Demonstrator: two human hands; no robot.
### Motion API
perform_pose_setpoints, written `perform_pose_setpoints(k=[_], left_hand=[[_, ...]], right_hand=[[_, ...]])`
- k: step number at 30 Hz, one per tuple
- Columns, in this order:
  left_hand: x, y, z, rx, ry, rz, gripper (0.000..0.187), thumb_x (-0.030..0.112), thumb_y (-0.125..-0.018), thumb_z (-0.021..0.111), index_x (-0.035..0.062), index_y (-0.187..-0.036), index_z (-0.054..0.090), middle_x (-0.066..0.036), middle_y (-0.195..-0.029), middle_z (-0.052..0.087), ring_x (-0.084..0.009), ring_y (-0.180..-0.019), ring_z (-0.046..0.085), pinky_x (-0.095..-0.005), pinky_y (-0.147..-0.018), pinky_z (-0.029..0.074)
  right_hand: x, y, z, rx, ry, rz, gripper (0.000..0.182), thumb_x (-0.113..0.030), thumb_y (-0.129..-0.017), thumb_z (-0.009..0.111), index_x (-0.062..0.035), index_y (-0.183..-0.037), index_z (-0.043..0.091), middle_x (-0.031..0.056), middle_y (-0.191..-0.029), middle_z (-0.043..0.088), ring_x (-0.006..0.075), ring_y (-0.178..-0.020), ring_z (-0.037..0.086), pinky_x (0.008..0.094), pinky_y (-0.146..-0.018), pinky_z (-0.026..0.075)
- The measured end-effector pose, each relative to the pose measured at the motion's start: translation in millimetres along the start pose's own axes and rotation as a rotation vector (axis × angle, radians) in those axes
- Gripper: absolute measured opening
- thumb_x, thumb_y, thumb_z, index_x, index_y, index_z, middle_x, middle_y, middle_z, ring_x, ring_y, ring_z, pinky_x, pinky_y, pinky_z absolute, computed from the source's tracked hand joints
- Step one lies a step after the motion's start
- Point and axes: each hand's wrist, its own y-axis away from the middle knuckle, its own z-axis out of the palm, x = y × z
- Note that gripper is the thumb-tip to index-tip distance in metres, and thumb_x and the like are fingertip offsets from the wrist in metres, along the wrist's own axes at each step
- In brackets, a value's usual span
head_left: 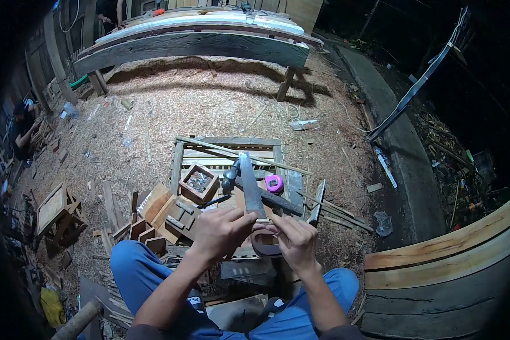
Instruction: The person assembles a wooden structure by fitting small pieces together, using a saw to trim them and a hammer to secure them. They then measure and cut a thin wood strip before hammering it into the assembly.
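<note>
My left hand (222, 231) and my right hand (296, 241) meet above the low slatted table, fingers closed on the two ends of a small pale wood strip (262, 220). A long flat grey bar (248, 184) stretches away just beyond the strip. Below my fingers lies a brown ring-shaped roll (264, 249), partly covered by my right hand. Beyond them a hammer (230, 177) lies with its dark handle slanting right under the bar. A pink tape measure (273, 183) sits to the right, and a wooden box (199, 184) of small metal pieces to the left.
The slatted table (226, 141) carries loose sticks. Wood offcuts (158, 209) are piled at its left, near a small wooden stool (56, 209). Planks (436, 272) lie at right. A long workbench (192, 48) stands ahead on shavings. Another person (25, 127) sits far left; one stands behind the bench.
</note>
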Motion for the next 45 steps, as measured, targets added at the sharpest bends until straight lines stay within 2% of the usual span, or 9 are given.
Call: perform_pose_setpoints(k=[9, 16, 23, 26, 30, 32, 40, 43, 45], left_hand=[[-14, 2, -6, -0.105, 0.06, 0.032, 0.019, 0.035, -0.086, 0.081, 0.0186, -0.096, 0.075, -0.001, -0.072, 0.065, -0.0209, -0.066, 0.069, -0.0365, -0.057, 0.052], [-19, 3, 3, -0.191, 0.128, 0.011, 0.029, 0.029, -0.085, 0.08, 0.019, -0.111, 0.074, -0.003, -0.08, 0.07, -0.0228, -0.075, 0.071, -0.0375, -0.065, 0.056], [-18, -1, -5, -0.195, 0.122, 0.074, 0.034, 0.023, -0.082, 0.08, 0.0187, -0.115, 0.073, 0.001, -0.091, 0.072, -0.0205, -0.083, 0.071, -0.0347, -0.072, 0.057], [-15, -6, -8, -0.122, 0.108, 0.106, 0.027, 0.018, -0.083, 0.08, 0.0186, -0.11, 0.078, 0.001, -0.082, 0.071, -0.0197, -0.074, 0.071, -0.0331, -0.064, 0.055], [-17, -4, -6, -0.073, 0.077, 0.14, 0.028, 0.017, -0.082, 0.08, 0.0186, -0.111, 0.078, 0.002, -0.081, 0.069, -0.0177, -0.074, 0.068, -0.0328, -0.064, 0.054], [-16, -4, -9, -0.131, 0.016, 0.13, 0.033, 0.021, -0.081, 0.077, 0.0187, -0.113, 0.073, 0.003, -0.091, 0.07, -0.018, -0.083, 0.067, -0.0336, -0.072, 0.057], [-16, -3, -11, -0.079, -0.023, 0.147, 0.027, 0.02, -0.081, 0.075, 0.0184, -0.108, 0.071, 0.003, -0.085, 0.066, -0.017, -0.08, 0.066, -0.0325, -0.07, 0.056], [-14, -3, -12, -0.059, -0.024, 0.153, 0.027, 0.02, -0.081, 0.075, 0.0183, -0.108, 0.072, 0.003, -0.084, 0.066, -0.0167, -0.079, 0.065, -0.032, -0.069, 0.056], [-12, -1, -12, -0.05, -0.026, 0.152, 0.028, 0.019, -0.081, 0.075, 0.0183, -0.109, 0.072, 0.003, -0.084, 0.065, -0.0166, -0.078, 0.065, -0.0316, -0.068, 0.055]], right_hand=[[-1, -2, -3, -0.133, -0.078, -0.025, 0.022, -0.014, -0.089, 0.075, -0.0052, -0.109, 0.074, 0.013, -0.092, 0.074, 0.0339, -0.079, 0.072, 0.0438, -0.069, 0.054], [9, -4, -3, -0.187, 0.011, 0.015, 0.023, -0.016, -0.088, 0.076, -0.0056, -0.108, 0.072, 0.0121, -0.092, 0.073, 0.0335, -0.082, 0.071, 0.0445, -0.071, 0.054], [15, -7, -6, -0.137, 0.059, -0.103, 0.027, -0.017, -0.085, 0.078, -0.0081, -0.11, 0.073, 0.0072, -0.092, 0.069, 0.0275, -0.083, 0.068, 0.0408, -0.067, 0.053], [17, -6, -3, -0.072, 0.09, -0.153, 0.031, -0.014, -0.081, 0.08, -0.0087, -0.111, 0.074, 0.0053, -0.096, 0.07, 0.0257, -0.085, 0.068, 0.0394, -0.068, 0.054], [16, -7, 0, 0.03, 0.138, -0.213, 0.036, -0.011, -0.076, 0.08, -0.0094, -0.112, 0.076, 0.0039, -0.098, 0.072, 0.0239, -0.087, 0.069, 0.038, -0.07, 0.056], [16, -6, 2, 0.05, 0.147, -0.211, 0.036, -0.009, -0.075, 0.081, -0.0104, -0.111, 0.076, 0.0039, -0.095, 0.072, 0.024, -0.085, 0.068, 0.0376, -0.068, 0.056], [6, -9, 0, 0.062, 0.155, -0.192, 0.035, -0.007, -0.074, 0.083, -0.0118, -0.108, 0.077, 0.0041, -0.092, 0.073, 0.0245, -0.083, 0.068, 0.0374, -0.066, 0.055], [5, -5, 1, 0.081, 0.186, -0.168, 0.033, -0.009, -0.075, 0.083, -0.0128, -0.107, 0.077, 0.0022, -0.097, 0.074, 0.0252, -0.089, 0.068, 0.0392, -0.068, 0.056], [2, -2, 5, 0.178, 0.264, -0.161, 0.03, -0.013, -0.076, 0.083, -0.0145, -0.105, 0.077, -0.0008, -0.103, 0.074, 0.0251, -0.094, 0.065, 0.0398, -0.078, 0.053]])
